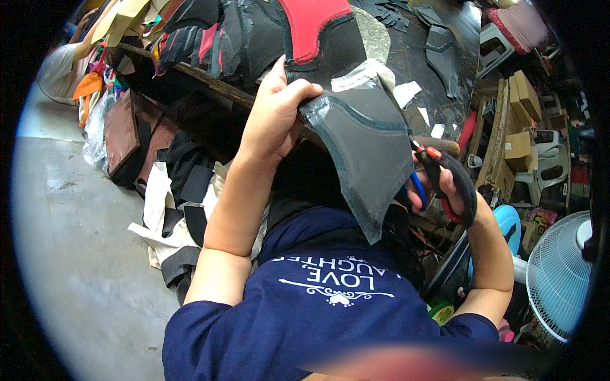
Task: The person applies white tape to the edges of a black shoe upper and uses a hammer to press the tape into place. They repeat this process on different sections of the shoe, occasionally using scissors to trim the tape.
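My left hand [272, 120] pinches the upper left corner of a dark grey panel [372, 143], thumb on top, above my lap. The panel looks like stiff sheet or fabric, with a curved seam line and a lower end tapering to a point. A whitish strip [356, 77] runs along its top edge. My right hand [450, 184] is closed on a pair of scissors [468, 190] with black-wrapped handles and some red and blue parts. The scissors are at the panel's right edge; their blades are mostly hidden, so whether they touch it I cannot tell.
On the dark worktable [406, 54] lie stacked black pieces [244, 44], a red-and-black piece [311, 28] and white scraps [406, 94]. A fan [559, 276] stands at the right, near cardboard boxes [524, 95]. Cloth scraps [162, 203] hang at left. Another person [60, 73] is at far left.
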Motion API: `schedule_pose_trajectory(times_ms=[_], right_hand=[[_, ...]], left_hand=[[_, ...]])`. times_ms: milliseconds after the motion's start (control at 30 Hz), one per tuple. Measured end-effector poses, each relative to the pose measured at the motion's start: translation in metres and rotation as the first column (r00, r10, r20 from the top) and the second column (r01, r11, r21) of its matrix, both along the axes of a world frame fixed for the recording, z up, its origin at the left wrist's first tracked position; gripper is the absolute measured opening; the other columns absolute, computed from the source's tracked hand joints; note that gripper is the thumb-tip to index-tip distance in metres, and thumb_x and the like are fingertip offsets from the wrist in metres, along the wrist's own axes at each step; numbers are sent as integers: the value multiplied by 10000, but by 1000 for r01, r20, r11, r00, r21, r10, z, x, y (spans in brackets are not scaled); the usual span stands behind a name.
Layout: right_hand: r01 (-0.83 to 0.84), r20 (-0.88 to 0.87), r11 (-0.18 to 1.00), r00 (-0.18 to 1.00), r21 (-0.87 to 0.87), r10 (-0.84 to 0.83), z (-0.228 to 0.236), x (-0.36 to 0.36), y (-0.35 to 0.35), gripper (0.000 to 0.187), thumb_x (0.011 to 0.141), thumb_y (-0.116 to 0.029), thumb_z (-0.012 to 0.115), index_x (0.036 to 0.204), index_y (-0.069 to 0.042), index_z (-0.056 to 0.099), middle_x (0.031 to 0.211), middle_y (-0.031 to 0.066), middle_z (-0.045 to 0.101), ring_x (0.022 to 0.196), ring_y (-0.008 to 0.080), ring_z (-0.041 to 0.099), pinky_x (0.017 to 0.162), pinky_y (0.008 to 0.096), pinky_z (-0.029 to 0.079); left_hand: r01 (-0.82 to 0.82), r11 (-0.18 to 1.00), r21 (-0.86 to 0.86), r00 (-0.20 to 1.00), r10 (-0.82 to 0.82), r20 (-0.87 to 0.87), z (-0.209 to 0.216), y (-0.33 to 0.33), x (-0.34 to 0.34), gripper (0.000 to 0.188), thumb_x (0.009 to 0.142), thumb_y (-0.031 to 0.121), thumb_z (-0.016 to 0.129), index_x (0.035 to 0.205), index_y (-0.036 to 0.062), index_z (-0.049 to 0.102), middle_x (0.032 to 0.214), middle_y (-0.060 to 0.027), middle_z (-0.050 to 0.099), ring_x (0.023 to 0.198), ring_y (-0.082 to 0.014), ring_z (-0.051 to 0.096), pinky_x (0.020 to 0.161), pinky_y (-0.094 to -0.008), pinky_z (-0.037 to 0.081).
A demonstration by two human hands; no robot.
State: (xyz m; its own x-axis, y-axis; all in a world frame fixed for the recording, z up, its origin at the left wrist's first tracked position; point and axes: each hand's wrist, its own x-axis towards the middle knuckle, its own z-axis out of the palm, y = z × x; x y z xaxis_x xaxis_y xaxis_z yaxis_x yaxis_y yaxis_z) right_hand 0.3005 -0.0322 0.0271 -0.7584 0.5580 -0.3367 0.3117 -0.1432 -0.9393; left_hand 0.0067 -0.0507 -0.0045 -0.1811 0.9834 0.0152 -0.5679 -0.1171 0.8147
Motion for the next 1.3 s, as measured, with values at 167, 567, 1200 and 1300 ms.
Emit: schedule_pose_trajectory(times_ms=[167,567,1200,1300], right_hand=[[123,-50,991,992,58,-120,-7,-11,-1,728,823,-766,491,875,-43,560,661,49,566,603,124,548,571,269,463],[150,-109,988,983,26,-146,-12,-22,-12,922,748,-842,470,1141,-12,554,687,30,576,458,99,501,442,239,400],[340,97,838,904,426,-416,-20,-4,98,503,918,-526,592,1021,-34,609,553,-17,495,432,39,430,405,210,316],[-9,359,524,738,852,-571,-33,-7,143,402,873,-428,651,1012,-51,658,784,102,682,718,235,663,659,372,506]], left_hand=[[-11,1000,12,999,10,52,-2,-3,14,529,801,-99,506,1316,-19,417,1063,-131,619,768,-160,663,663,-278,569],[-5,1000,14,1000,5,24,-6,-4,17,538,805,-101,504,1328,-9,415,1098,-123,614,818,-159,658,693,-272,565],[264,797,542,288,-602,745,-45,-4,-3,194,984,117,480,978,-71,529,875,-115,486,418,-46,422,366,-185,369],[239,772,589,304,-636,710,-53,-3,3,208,996,144,478,898,-38,493,844,-106,483,363,-39,406,349,-177,353]])
